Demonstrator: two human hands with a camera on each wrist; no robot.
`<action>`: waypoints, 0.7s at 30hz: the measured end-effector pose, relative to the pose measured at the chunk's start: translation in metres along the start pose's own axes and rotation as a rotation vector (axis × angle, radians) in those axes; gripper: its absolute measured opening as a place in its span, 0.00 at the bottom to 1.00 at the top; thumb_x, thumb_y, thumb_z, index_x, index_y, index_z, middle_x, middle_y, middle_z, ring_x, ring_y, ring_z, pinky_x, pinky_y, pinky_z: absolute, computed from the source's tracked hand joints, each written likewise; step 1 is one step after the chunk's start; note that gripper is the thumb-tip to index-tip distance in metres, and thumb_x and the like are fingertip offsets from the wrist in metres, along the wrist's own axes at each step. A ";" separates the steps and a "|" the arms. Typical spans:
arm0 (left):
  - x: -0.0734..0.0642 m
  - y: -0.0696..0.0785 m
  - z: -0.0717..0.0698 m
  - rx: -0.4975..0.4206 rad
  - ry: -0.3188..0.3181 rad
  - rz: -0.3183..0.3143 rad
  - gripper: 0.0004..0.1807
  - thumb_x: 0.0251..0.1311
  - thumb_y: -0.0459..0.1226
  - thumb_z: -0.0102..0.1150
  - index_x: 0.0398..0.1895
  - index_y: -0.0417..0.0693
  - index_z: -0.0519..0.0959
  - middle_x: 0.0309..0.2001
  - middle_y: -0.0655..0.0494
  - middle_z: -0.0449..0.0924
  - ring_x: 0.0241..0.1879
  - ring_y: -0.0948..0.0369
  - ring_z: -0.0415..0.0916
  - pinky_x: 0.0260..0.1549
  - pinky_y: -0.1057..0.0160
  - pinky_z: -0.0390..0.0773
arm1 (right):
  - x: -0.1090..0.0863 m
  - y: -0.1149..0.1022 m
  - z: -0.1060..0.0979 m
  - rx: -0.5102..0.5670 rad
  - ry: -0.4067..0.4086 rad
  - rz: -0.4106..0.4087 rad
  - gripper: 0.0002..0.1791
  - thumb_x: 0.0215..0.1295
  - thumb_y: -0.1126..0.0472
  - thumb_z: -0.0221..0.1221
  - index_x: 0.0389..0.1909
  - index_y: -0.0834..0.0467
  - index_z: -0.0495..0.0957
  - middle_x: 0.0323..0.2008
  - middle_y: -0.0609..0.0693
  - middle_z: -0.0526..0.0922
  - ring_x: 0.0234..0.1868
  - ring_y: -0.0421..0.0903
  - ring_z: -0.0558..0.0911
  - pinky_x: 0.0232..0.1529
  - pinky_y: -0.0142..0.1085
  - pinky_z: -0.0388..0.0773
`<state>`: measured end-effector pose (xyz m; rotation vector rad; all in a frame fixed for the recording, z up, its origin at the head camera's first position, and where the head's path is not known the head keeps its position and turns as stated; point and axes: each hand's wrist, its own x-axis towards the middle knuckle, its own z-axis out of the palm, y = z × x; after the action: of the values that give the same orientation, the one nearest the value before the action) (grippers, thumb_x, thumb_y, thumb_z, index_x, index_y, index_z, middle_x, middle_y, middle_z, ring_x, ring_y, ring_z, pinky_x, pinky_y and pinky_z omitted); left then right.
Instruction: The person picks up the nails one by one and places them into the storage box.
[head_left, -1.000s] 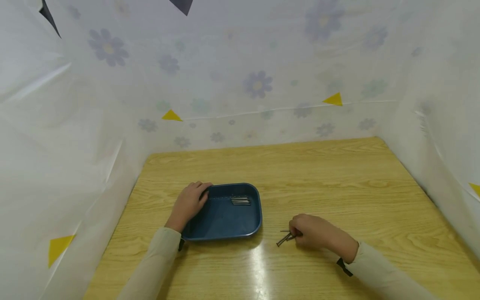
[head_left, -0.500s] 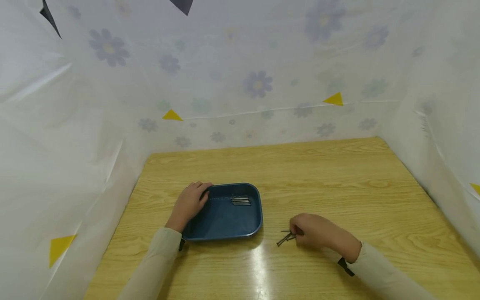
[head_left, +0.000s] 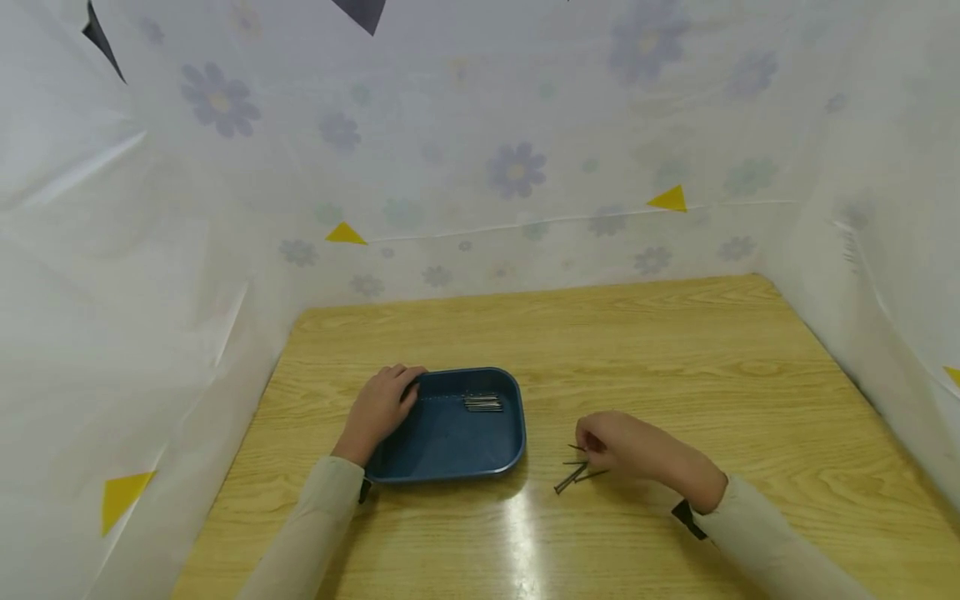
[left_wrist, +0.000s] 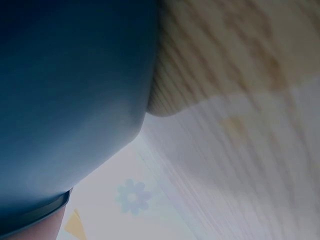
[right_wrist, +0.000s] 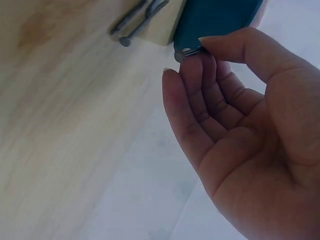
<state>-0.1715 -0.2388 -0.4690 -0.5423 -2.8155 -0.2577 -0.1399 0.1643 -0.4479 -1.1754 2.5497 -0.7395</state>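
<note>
My left hand (head_left: 381, 410) holds the left side of a blue tray (head_left: 450, 451), thumb inside it and fingers over the rim. In the left wrist view the tray's outer wall (left_wrist: 75, 95) fills the left half, with a bit of the hand at the bottom corner. Several thin nails (head_left: 483, 403) lie side by side in the tray's right part. To the right of the tray, my right hand (head_left: 633, 450) pinches a nail (right_wrist: 190, 52) between thumb and fingertips, just above the table. Several loose nails (head_left: 572, 477) lie on the table below those fingers.
The wooden table (head_left: 570, 342) carries the tray and the loose nails. Whitish flower-print sheeting (head_left: 450, 167) encloses it at the back and both sides, marked with yellow triangles (head_left: 667, 199).
My right hand has risen slightly from the loose nails with one nail pinched, leaving the others spread on the table. The left hand and the tray have stayed put.
</note>
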 end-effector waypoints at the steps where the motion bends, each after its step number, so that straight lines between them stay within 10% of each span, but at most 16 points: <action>1: 0.000 0.000 0.000 -0.001 0.000 0.000 0.18 0.65 0.38 0.58 0.58 0.52 0.77 0.42 0.53 0.79 0.42 0.54 0.76 0.41 0.53 0.78 | 0.002 -0.001 -0.001 0.008 0.002 -0.003 0.02 0.62 0.68 0.60 0.32 0.58 0.77 0.25 0.39 0.71 0.25 0.33 0.68 0.26 0.29 0.70; 21: 0.000 0.001 -0.001 0.009 0.005 -0.001 0.18 0.64 0.38 0.58 0.58 0.51 0.77 0.43 0.53 0.80 0.42 0.54 0.76 0.41 0.52 0.78 | 0.069 -0.042 -0.016 -0.067 0.045 -0.119 0.06 0.66 0.66 0.57 0.42 0.56 0.79 0.37 0.44 0.79 0.34 0.36 0.76 0.35 0.31 0.76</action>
<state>-0.1712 -0.2382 -0.4679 -0.5377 -2.8112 -0.2463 -0.1646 0.0948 -0.4120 -1.3570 2.5778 -0.7193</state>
